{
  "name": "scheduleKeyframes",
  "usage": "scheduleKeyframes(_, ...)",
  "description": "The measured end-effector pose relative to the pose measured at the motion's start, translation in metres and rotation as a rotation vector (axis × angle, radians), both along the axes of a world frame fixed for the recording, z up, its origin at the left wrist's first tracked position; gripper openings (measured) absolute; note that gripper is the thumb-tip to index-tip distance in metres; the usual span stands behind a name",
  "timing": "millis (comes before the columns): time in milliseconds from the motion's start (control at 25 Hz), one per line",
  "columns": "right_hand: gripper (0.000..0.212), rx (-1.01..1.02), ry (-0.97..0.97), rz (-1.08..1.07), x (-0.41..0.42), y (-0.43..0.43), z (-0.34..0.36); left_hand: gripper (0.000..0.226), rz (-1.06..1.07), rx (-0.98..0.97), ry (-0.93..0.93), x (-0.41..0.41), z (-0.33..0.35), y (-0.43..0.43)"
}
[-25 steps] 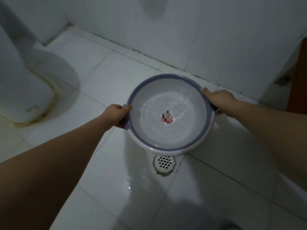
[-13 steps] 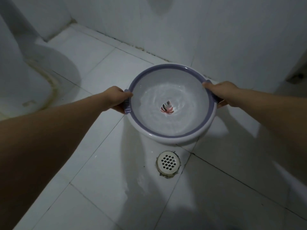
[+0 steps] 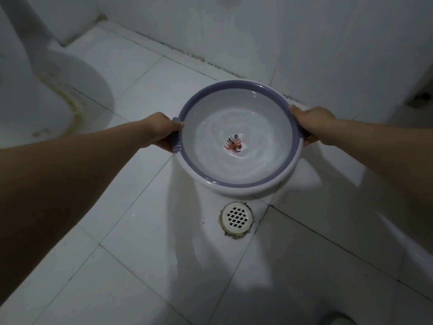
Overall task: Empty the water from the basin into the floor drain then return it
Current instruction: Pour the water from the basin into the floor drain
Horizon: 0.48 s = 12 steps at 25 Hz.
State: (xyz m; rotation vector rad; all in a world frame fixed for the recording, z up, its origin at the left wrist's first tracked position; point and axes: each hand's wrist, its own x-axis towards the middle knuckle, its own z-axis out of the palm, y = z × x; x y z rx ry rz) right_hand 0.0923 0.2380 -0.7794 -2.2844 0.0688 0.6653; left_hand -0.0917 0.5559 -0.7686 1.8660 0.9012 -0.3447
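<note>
A round white basin (image 3: 203,139) with a purple rim and a red leaf print at its bottom hangs level above the tiled floor, with rippling water inside. My left hand (image 3: 161,131) grips its left handle and my right hand (image 3: 311,124) grips the right handle. The round white floor drain (image 3: 237,216) with a grid cover lies in the floor just in front of the basin's near edge.
A white toilet base (image 3: 46,99) with a stained foot stands at the left. A white tiled wall (image 3: 281,38) runs close behind the basin. The floor tiles (image 3: 145,242) around the drain look wet and shiny.
The basin has shifted a little away from me, so the whole drain now shows in front of it. Both hands keep their hold on the handles.
</note>
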Motion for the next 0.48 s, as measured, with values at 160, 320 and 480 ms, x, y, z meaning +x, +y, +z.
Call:
scheduleKeyframes(160, 0.063, 0.021, -0.026, -0.014, 0.001, -0.002, 0.001, 0.042, 0.006, -0.006, -0.011, 0.0, 0.005, -0.005)
scheduleKeyframes(320, 0.058, 0.015, -0.032, -0.015, -0.002, -0.005, 0.004, 0.043, -0.013, 0.016, 0.008, -0.001, 0.009, -0.009)
scheduleKeyframes(480, 0.06, -0.001, -0.022, 0.0, -0.006, -0.008, 0.005, 0.043, -0.038, 0.04, 0.032, -0.003, 0.011, -0.011)
